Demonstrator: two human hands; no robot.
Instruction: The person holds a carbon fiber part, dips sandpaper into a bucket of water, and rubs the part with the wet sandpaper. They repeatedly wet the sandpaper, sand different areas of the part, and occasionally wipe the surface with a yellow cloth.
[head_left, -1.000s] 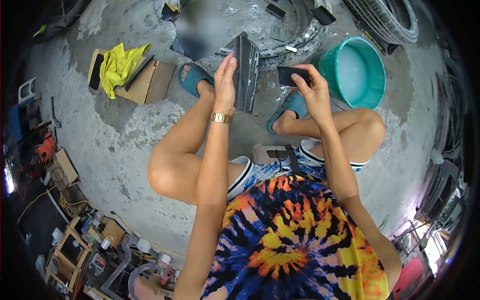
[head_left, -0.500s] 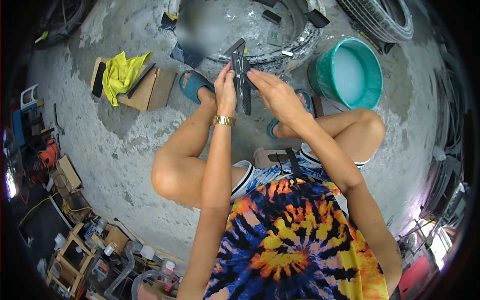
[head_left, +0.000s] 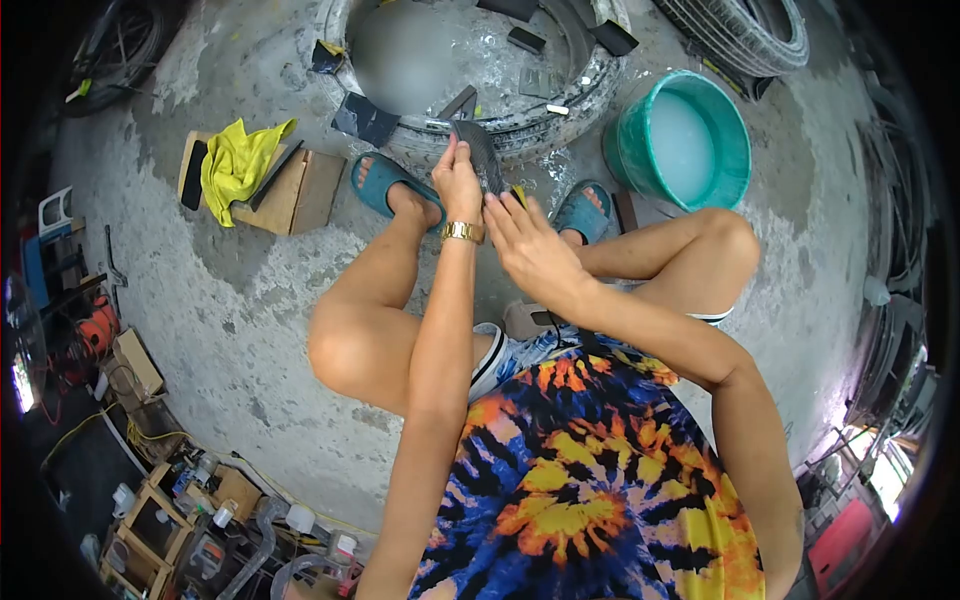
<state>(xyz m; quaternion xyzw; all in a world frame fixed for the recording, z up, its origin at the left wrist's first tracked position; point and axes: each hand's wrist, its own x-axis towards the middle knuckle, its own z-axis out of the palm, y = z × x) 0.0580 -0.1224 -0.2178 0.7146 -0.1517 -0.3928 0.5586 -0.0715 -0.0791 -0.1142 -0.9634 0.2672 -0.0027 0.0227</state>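
Observation:
My left hand (head_left: pixel 459 185) is closed round a long, dark, slightly curved part (head_left: pixel 480 158) with a woven carbon-fibre look. The part is raised in front of the tyre. My right hand (head_left: pixel 533 248) lies against its lower end, with fingers nearly straight and close together. A small yellow piece (head_left: pixel 518 194) shows at these fingertips; most of it is hidden, so I cannot make out what it is. Beyond the hands, a tyre (head_left: pixel 520 140) lies flat on the floor with dark flat pieces (head_left: pixel 366 118) on its rim.
A green bucket (head_left: pixel 743 150) of cloudy liquid stands at the right. To the left, a yellow cloth (head_left: pixel 238 168) lies on a wooden box (head_left: pixel 312 190). More tyres (head_left: pixel 745 35) lie at the back right. Tools and wooden frames (head_left: pixel 150 520) crowd the lower left.
The dark part has turned in my left hand, its woven face now showing instead of the whitish-marked side. My right hand has moved down and left along it, and the yellow piece has appeared.

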